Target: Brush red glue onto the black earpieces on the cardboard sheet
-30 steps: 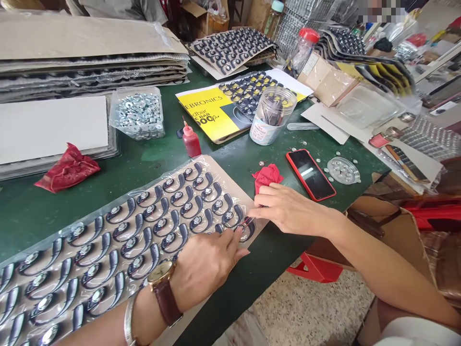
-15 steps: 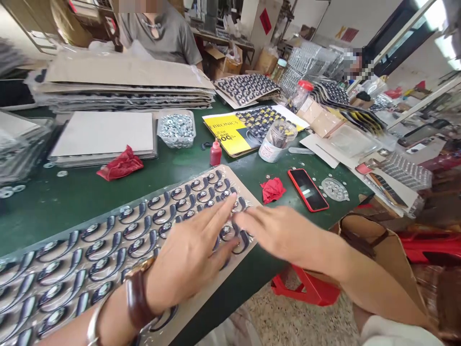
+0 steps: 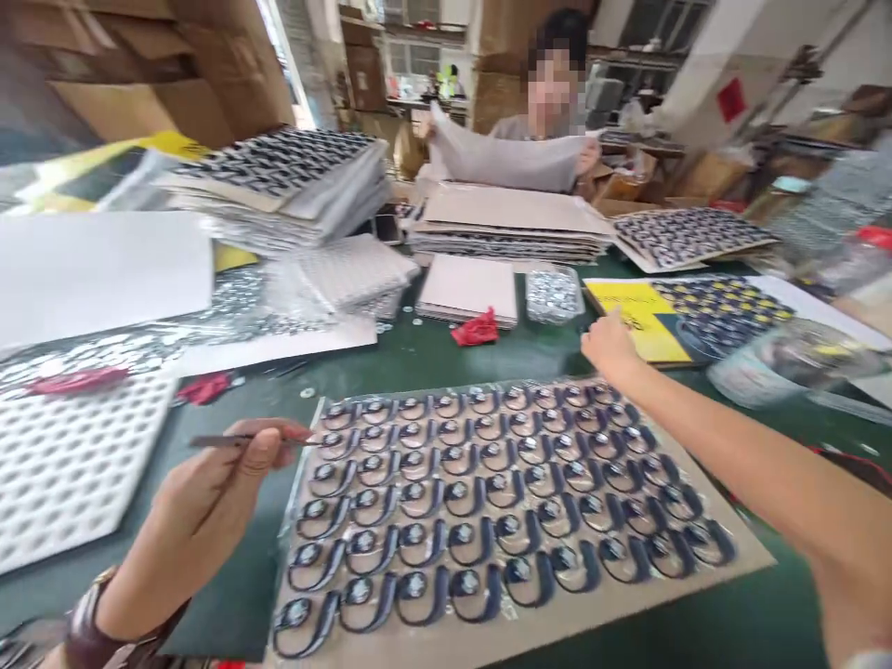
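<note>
At the left edge of the sheet, my left hand (image 3: 216, 492) is closed on slim grey tweezers (image 3: 221, 440), whose pointed tip is over the sheet's upper left corner. The sheet (image 3: 557, 641) is brown card under clear film, with rows of dark curved hook-shaped pieces (image 3: 465, 542), each with a pale round spot. Stretched across the sheet's right side, my right hand (image 3: 613, 348) is by the corner of a yellow printed card (image 3: 651, 330). Its fingers are curled, and what they hold, if anything, is hidden. The red bottle seen there earlier does not show.
A tub of small metal pieces (image 3: 554, 295) and red crumpled cloth (image 3: 476, 328) are behind the sheet. White dimpled foam (image 3: 76, 465) lies left, stacked sheets (image 3: 279, 177) farther back. A blurred clear jar (image 3: 753, 372) stands right. Across the table a person (image 3: 550, 102) holds up a pale sheet.
The view has swung left. My hands, together over the sheet's right end before, are now apart. The left now holds tweezers; the right has reached to the yellow card's corner.
</note>
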{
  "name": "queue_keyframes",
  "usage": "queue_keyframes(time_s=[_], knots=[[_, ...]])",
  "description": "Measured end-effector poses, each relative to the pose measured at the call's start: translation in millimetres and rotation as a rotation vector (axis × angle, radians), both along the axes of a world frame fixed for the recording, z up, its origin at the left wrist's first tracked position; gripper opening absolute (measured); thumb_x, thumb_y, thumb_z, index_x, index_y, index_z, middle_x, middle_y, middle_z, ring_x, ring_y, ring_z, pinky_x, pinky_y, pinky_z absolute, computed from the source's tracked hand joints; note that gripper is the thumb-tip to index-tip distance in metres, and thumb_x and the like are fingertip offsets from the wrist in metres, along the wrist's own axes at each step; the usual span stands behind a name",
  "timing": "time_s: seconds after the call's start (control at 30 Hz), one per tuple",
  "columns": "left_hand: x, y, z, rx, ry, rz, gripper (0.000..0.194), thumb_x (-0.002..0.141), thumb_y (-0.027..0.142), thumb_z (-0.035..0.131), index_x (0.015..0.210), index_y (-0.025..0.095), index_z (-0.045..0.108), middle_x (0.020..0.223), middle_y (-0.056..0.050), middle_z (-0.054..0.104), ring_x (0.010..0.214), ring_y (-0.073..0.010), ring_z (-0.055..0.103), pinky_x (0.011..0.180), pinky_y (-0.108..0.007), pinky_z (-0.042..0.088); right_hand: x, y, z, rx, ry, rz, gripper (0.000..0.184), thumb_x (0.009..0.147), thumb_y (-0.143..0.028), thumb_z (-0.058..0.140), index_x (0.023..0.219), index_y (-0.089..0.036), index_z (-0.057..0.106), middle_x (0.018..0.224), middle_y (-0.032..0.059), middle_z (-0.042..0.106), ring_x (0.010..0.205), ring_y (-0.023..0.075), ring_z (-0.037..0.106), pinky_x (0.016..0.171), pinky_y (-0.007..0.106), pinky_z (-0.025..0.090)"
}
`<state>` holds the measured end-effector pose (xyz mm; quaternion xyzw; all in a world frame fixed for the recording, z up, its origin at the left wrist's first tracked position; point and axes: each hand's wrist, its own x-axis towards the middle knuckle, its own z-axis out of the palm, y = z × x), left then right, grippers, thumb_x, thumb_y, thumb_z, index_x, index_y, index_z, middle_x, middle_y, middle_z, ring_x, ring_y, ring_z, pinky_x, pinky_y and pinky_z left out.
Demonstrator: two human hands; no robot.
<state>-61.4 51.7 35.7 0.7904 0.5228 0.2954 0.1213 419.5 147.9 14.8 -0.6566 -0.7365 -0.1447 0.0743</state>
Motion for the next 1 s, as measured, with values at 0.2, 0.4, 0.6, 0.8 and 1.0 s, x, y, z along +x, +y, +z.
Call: queue_keyframes(time_s=[0.2,0.4,0.6,0.8,1.0], knots=[[-20.4,-4.5,-28.4,0.160,0.125,-0.153,0.039,0.098,0.016,0.046,0.136,0.025,0.052,0.115,-0.009,0.060,0.096,-0.0159,0.066,0.079,-0.023,0.056,-81.4,43.6,21.9,0.216,0.179,0.263,0.028,0.082,-0.039,0.063,0.095,-0.014,0.066,0.094,0.0161,0.071,0.092,0.0313,0.064,0.085,0.042,0.045],[-34.7,15.6,-41.2,0.430,0.348,-0.195,0.041,0.095,0.019,0.056,0.136,0.019,0.052,0.115,-0.011,0.067,0.101,-0.0228,0.067,0.088,-0.034,0.056,-149.7,72.8,-26.2,0.164,0.733,0.008,0.052,0.091,-0.060,0.048,0.066,-0.019,0.068,0.066,0.0074,0.073,0.071,0.0251,0.070,0.075,0.035,0.050],[-43.3,24.7,-52.9,0.495,0.290,-0.264,0.032,0.094,0.018,0.060,0.125,0.010,0.058,0.111,-0.010,0.072,0.104,-0.0211,0.069,0.093,-0.033,0.054,-168.6,62.6,-35.2,0.370,1.052,-0.015,0.041,0.081,-0.058,0.064,0.070,-0.018,0.068,0.072,0.0113,0.074,0.065,0.0259,0.069,0.064,0.038,0.052],[-30.2,30.1,-53.9,0.511,0.246,-0.306,0.022,0.096,0.015,0.054,0.116,0.009,0.062,0.103,-0.009,0.075,0.100,-0.0195,0.072,0.093,-0.032,0.055,-256.3,55.4,-23.0,-0.378,1.782,0.281,0.030,0.086,-0.052,0.062,0.084,-0.021,0.062,0.059,-0.0007,0.068,0.038,0.0099,0.049,0.035,0.022,0.035],[-27.5,33.0,-53.4,0.513,0.255,-0.309,0.020,0.096,0.018,0.053,0.112,0.011,0.063,0.100,-0.008,0.076,0.098,-0.0180,0.072,0.093,-0.030,0.056,-302.8,49.9,-40.0,-0.625,1.765,0.357,0.042,0.081,-0.052,0.071,0.060,-0.018,0.056,0.049,-0.0014,0.059,0.043,0.0105,0.055,0.035,0.020,0.034]])
